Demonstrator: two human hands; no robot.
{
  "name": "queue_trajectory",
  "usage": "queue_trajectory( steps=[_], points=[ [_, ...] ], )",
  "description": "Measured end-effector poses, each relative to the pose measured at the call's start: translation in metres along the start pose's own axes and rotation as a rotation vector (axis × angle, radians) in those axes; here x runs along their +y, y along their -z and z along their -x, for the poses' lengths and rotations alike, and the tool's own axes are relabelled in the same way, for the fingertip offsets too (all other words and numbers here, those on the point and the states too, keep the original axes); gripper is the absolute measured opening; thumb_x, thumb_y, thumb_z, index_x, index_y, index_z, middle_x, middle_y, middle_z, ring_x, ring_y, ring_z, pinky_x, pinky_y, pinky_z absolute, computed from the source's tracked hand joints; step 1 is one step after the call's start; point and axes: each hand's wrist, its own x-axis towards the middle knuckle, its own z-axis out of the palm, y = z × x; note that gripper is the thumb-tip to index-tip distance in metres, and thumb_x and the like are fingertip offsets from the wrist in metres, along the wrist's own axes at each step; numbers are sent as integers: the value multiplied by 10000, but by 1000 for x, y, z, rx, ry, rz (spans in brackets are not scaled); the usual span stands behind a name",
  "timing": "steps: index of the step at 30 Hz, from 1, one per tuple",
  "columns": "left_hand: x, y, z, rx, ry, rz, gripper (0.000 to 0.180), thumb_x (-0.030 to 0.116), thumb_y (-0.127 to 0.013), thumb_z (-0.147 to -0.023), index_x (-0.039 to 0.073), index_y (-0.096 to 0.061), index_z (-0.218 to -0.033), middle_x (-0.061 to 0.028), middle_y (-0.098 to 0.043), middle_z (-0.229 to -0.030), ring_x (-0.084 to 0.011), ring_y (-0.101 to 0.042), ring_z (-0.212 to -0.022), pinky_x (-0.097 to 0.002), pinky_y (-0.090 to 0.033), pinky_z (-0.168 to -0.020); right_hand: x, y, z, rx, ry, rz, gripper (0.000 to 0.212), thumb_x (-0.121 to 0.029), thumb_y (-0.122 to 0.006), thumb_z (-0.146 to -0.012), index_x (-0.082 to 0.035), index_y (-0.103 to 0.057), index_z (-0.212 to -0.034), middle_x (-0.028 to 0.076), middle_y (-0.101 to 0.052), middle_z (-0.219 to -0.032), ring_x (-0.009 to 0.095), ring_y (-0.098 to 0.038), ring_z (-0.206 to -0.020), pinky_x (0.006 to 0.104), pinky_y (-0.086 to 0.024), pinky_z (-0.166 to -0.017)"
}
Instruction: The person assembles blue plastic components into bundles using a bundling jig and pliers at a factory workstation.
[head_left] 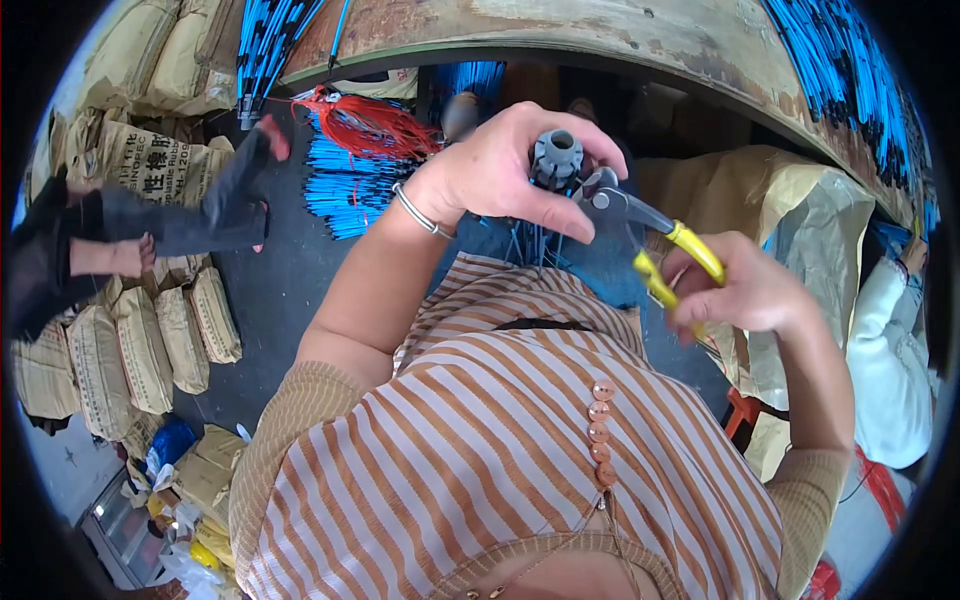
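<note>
My left hand, with a silver bangle at the wrist, is closed around a grey, round, hollow part with ribbed or notched sides. My right hand grips a pair of cutting pliers by the yellow handles, which stand apart. The pliers' metal jaws are against the lower right side of the grey part, by my left fingertips. Exactly what the jaws bite on is too small to tell. Some thin dark strands hang below my left hand.
Beyond my hands runs a curved wooden tabletop bearing blue rods with black ends. More blue rods and a red strand bundle lie below it. Paper sacks are stacked left, near a walking person. A white-sleeved person is right.
</note>
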Motion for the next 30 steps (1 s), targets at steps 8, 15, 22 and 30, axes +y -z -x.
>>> queue_trajectory(
  steps=[8,15,22,30],
  points=[
    [-8,2,5,62,-31,-73,344,94,-790,-567,-5,-638,-860,-38,-609,-763,-107,-569,-692,-227,-454,-648,5,3,-2,83,324,211,700,37,-609,-719,-18,-282,-1335,164,-519,-1101,240,-563,-990,301,-466,-776],
    [-2,-5,-4,134,-21,-122,337,91,-786,-586,0,-622,-866,-28,-590,-776,-96,-563,-687,-220,-448,-637,2,-10,6,632,532,864,715,92,-527,-693,-21,-270,-1350,179,-448,-1161,323,-508,-1013,371,-425,-844],
    [1,-3,-1,101,42,-113,308,71,-776,-611,0,-614,-862,-24,-580,-771,-89,-561,-668,-215,-442,-617,-6,-2,6,539,509,759,659,144,-464,-650,-6,-374,-1285,183,-503,-1087,363,-497,-1048,370,-397,-906],
    [-2,1,8,83,38,-58,273,63,-757,-628,-1,-615,-853,-35,-593,-759,-93,-567,-665,-221,-448,-619,-2,-17,-9,552,544,538,385,73,-494,-754,12,-499,-1134,163,-587,-767,367,-585,-725,364,-480,-712]
  ],
)
